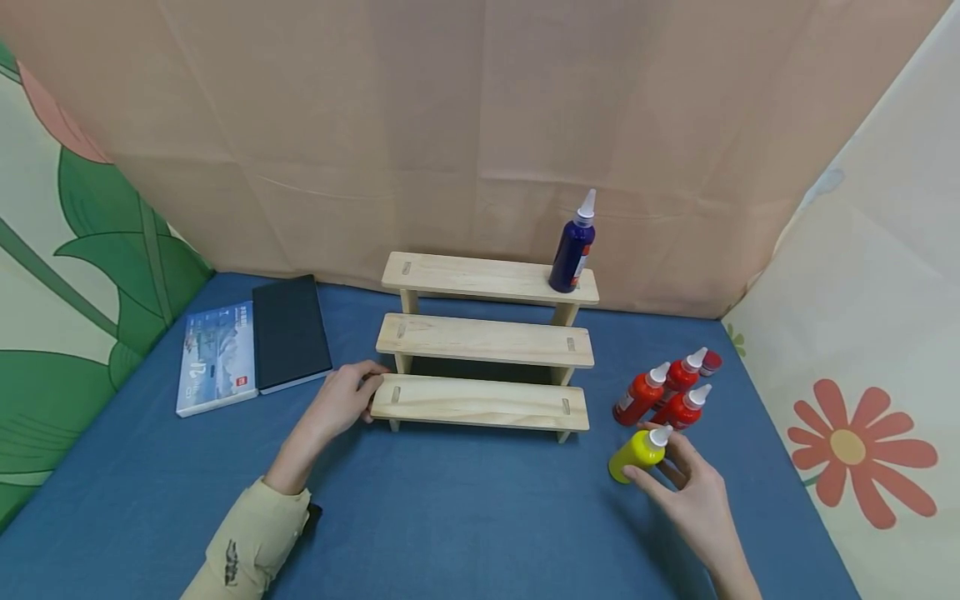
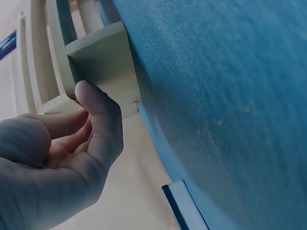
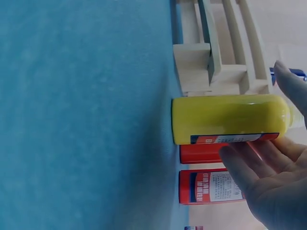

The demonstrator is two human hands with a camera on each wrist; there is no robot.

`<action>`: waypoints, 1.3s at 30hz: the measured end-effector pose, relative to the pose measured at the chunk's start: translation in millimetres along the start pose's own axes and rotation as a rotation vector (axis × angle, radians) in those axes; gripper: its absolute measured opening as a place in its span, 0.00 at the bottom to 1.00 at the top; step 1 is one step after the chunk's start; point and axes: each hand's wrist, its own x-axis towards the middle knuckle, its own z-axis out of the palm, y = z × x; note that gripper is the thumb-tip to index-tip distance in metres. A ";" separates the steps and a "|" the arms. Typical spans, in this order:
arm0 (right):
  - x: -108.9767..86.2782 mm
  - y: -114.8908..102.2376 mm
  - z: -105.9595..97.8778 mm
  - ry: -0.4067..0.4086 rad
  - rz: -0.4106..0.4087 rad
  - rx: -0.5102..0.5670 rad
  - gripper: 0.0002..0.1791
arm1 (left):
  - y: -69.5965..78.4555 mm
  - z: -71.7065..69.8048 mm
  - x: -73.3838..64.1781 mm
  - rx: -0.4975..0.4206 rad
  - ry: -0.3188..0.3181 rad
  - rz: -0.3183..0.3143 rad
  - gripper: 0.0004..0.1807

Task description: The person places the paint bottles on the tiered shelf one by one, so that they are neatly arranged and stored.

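Observation:
A three-step wooden shelf (image 1: 480,400) stands on the blue cloth. My left hand (image 1: 347,398) holds the left end of its lowest step, with thumb and curled fingers at the corner (image 2: 81,143). To the right, a yellow squeeze bottle (image 1: 637,455) with a white cap stands upright on the cloth. My right hand (image 1: 693,492) is spread around it, fingers on the far side. In the right wrist view, the thumb (image 3: 292,88) stands apart from the yellow bottle (image 3: 225,117); whether the fingers touch it, I cannot tell.
Several red bottles (image 1: 637,398) stand just behind the yellow one. A dark blue bottle (image 1: 572,257) is on the top step's right end. Left of the shelf lie a black book (image 1: 291,332) and a light blue book (image 1: 217,354). A brown sheet (image 1: 480,150) hangs behind.

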 end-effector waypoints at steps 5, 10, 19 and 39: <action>0.1 4.7 0.4 0.021 -0.001 -0.005 0.38 | 0.0 0.2 -0.2 0.001 0.004 0.006 0.16; 0.7 7.1 -1.2 0.019 0.033 -0.012 0.36 | -0.4 0.0 0.0 0.000 0.003 0.010 0.16; 2.4 7.5 -1.2 0.025 0.030 -0.006 0.31 | -1.6 0.3 0.1 -0.006 0.004 0.012 0.16; 2.4 3.3 -0.4 0.058 0.021 0.025 0.29 | -0.9 0.5 0.3 -0.006 0.003 0.004 0.15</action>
